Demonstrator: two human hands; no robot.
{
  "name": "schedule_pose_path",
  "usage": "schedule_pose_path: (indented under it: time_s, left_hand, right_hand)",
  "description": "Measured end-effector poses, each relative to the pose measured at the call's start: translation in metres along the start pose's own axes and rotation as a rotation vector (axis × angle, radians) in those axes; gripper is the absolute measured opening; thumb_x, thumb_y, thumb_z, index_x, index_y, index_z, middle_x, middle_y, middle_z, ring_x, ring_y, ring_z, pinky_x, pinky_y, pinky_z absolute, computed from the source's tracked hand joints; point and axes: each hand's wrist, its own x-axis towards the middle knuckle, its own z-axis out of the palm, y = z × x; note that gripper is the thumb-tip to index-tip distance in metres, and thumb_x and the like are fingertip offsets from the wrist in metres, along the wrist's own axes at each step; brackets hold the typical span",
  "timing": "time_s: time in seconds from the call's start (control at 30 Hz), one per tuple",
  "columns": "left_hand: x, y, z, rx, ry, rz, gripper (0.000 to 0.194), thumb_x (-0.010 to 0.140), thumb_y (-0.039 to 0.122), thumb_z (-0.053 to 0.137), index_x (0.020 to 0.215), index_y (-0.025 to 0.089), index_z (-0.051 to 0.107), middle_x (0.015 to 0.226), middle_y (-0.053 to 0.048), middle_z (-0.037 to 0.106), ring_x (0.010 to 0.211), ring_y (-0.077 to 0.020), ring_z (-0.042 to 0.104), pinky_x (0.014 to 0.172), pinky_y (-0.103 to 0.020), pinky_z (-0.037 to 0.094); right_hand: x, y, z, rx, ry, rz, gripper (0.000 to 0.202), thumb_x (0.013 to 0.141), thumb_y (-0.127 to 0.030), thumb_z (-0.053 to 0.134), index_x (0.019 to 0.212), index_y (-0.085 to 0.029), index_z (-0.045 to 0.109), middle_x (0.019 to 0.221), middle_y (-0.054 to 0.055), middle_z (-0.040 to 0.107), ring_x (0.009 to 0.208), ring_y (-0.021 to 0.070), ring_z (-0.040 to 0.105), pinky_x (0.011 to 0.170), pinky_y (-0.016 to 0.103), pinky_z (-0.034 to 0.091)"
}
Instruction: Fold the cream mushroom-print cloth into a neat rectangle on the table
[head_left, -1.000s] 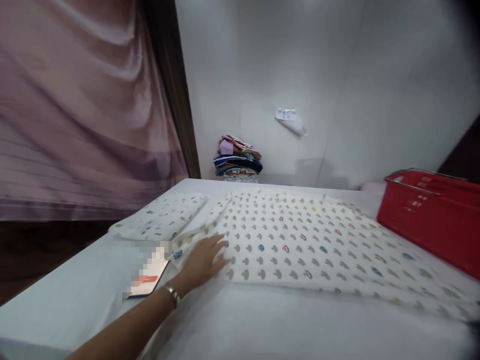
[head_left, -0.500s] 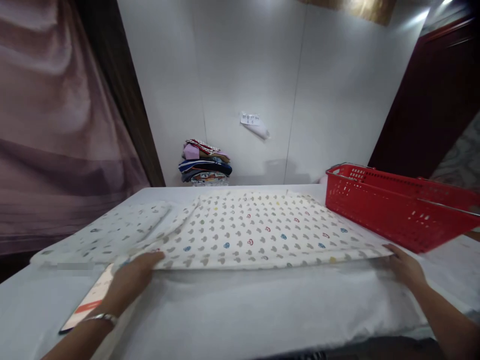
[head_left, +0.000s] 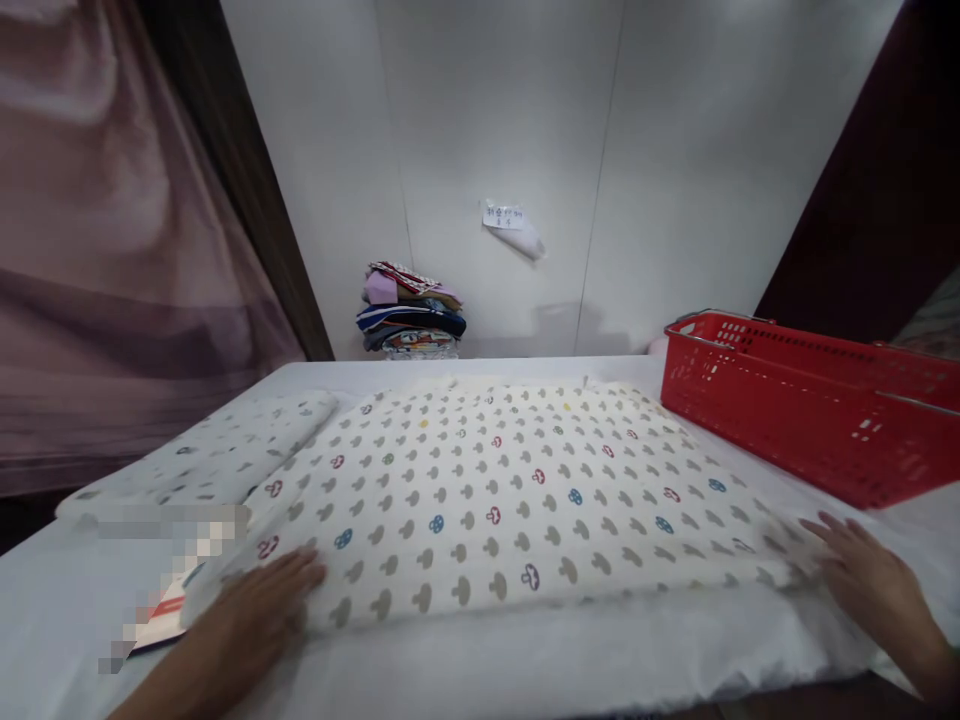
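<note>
A white cloth printed with grey, red and blue mushrooms lies spread across the white-covered table. My left hand rests flat on its near left corner, fingers stretched out. At the near right corner, my right hand is open, its fingers spread over the cloth's edge and slightly blurred. Left of the cloth is a second white cloth with small dark prints, folded. Partly covered by the cloth and my left arm, a phone lies on the table, blurred out in places.
A red plastic basket with metal handles stands at the right. At the back, a stack of folded clothes sits by the white wall, under a paper label. A pinkish curtain hangs at the left.
The near edge of the mushroom cloth has come down toward me and lies on the table. Both hands have let go of that edge and opened; the left lies flat.
</note>
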Motion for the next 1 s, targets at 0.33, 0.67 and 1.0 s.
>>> schedule_pose_path:
  time_s: [0.33, 0.67, 1.0]
  left_hand:
    - [0.006, 0.086, -0.008, 0.049, -0.009, 0.103, 0.064, 0.086, 0.048, 0.051, 0.144, 0.035, 0.028, 0.144, 0.000, 0.040, 0.126, -0.0230, 0.047, 0.102, -0.040, 0.044]
    - [0.007, 0.088, -0.014, -0.040, -0.056, 0.033, 0.057, 0.086, 0.045, 0.052, 0.140, 0.035, 0.037, 0.142, -0.002, 0.043, 0.128, -0.0239, 0.045, 0.107, -0.042, 0.038]
    - [0.009, 0.088, -0.014, -0.030, 0.003, 0.045, 0.051, 0.087, 0.044, 0.051, 0.136, 0.029, 0.046, 0.140, -0.003, 0.047, 0.127, -0.0236, 0.046, 0.106, -0.042, 0.040]
  right_hand:
    - [-0.022, -0.133, 0.029, 0.036, -0.313, -0.228, 0.054, 0.091, -0.051, 0.028, 0.134, -0.028, 0.050, 0.145, 0.004, 0.040, 0.136, 0.0284, 0.032, 0.106, 0.052, 0.031]
    - [-0.021, -0.124, 0.035, 0.035, -0.278, -0.255, 0.052, 0.091, -0.052, 0.029, 0.133, -0.029, 0.051, 0.144, 0.004, 0.042, 0.135, 0.0289, 0.033, 0.104, 0.053, 0.034]
    - [-0.016, -0.138, 0.028, 0.033, -0.280, -0.232, 0.052, 0.093, -0.048, 0.025, 0.130, -0.026, 0.053, 0.143, 0.006, 0.043, 0.134, 0.0290, 0.034, 0.103, 0.054, 0.033]
